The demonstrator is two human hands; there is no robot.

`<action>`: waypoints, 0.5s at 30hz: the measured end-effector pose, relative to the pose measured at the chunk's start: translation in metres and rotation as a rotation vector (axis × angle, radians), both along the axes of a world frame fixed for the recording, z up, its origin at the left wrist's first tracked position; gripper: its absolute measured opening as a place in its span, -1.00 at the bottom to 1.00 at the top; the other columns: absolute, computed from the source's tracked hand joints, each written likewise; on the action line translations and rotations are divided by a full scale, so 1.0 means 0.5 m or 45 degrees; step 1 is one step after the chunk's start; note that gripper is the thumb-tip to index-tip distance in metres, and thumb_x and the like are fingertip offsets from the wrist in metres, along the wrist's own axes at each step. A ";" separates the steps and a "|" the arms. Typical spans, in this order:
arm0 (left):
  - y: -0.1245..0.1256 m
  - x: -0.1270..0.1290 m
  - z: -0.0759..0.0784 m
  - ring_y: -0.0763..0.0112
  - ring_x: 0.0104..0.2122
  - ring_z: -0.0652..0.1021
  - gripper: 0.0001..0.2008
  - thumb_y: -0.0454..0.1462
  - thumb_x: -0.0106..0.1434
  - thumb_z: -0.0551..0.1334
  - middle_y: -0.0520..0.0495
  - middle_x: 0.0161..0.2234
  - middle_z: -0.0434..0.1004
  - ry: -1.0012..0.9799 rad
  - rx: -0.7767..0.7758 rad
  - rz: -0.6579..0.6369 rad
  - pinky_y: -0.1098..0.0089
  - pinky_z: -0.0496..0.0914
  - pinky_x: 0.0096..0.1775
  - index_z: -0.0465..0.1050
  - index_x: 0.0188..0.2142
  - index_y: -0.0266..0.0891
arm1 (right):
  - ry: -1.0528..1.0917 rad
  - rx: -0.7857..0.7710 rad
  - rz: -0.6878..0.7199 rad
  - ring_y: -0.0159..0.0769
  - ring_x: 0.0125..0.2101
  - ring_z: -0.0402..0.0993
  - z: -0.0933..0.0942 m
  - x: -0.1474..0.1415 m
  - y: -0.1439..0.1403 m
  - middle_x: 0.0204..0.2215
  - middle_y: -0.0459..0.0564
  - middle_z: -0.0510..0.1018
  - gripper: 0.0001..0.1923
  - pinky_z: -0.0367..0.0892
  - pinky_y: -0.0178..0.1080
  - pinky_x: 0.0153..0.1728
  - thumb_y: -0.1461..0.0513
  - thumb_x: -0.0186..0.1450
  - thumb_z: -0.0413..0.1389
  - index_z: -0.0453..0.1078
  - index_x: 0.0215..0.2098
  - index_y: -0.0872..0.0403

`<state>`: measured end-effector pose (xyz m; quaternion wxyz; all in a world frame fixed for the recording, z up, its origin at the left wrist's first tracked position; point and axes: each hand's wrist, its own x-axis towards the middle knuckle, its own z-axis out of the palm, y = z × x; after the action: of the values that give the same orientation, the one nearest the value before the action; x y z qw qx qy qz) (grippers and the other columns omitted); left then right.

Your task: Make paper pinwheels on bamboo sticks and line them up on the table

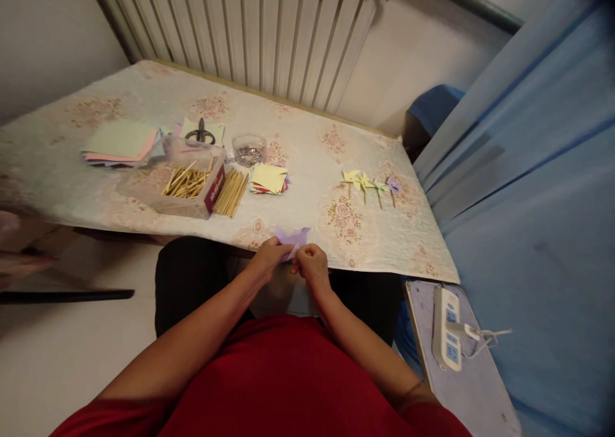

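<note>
1. Head view, lower centre: left hand [270, 255] clamped on purple paper [292, 237], thumb on top, at its left side.
2. Head view, just right of that: right hand [312, 261], fingers bent and pinched together on the paper's lower right edge; exact fingertip contact too small to tell.
3. Purple paper: centre of frame, slightly low, held between both hands at the near edge of the flowered table cover [307, 148]; cut flaps stick up at its top corners.
4. Right of centre: four pinwheels on sticks in a row, two yellow pinwheels [358, 180], one green pinwheel [380, 188], one purple pinwheel [393, 185].
5. Left of centre: stack of small paper squares [269, 179], loose sticks [231, 193] beside a clear box [185, 207] with more sticks inside.
6. Behind these: clear bowl [249, 152] of small metallic bits, black-handled scissors [200, 133] on paper.
7. Upper left: large paper stack [120, 143].
8. Lower right: white power strip [447, 329], plug in.
</note>
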<state>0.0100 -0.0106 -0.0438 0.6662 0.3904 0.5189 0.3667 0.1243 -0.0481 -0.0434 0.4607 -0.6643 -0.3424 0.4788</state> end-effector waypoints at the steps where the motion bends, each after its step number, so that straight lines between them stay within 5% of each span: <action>1: 0.002 0.001 -0.004 0.43 -0.51 0.43 -0.80 -0.25 -0.09 0.27 0.01 -0.52 0.50 -0.011 -0.004 0.004 0.44 0.27 -0.42 0.47 -0.41 -0.30 | -0.014 0.002 0.000 -0.38 -0.75 0.37 -0.001 0.000 0.000 -0.73 -0.19 0.43 -0.94 0.04 -0.41 -0.73 0.25 0.02 0.03 0.21 -0.57 0.04; 15: 0.022 0.003 -0.037 0.47 -0.55 0.42 -0.85 -0.30 -0.05 0.25 0.03 -0.53 0.46 -0.033 -0.116 -0.096 0.46 0.26 -0.45 0.41 -0.42 -0.27 | -0.162 -0.030 0.012 -0.41 -0.79 0.31 -0.014 0.000 0.005 -0.78 -0.22 0.40 -0.93 0.05 -0.40 -0.74 0.30 0.03 0.01 0.21 -0.59 0.04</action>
<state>0.0116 0.0004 -0.0622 0.7033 0.3743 0.5113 0.3222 0.1246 -0.0457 -0.0504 0.4278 -0.6972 -0.3685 0.4417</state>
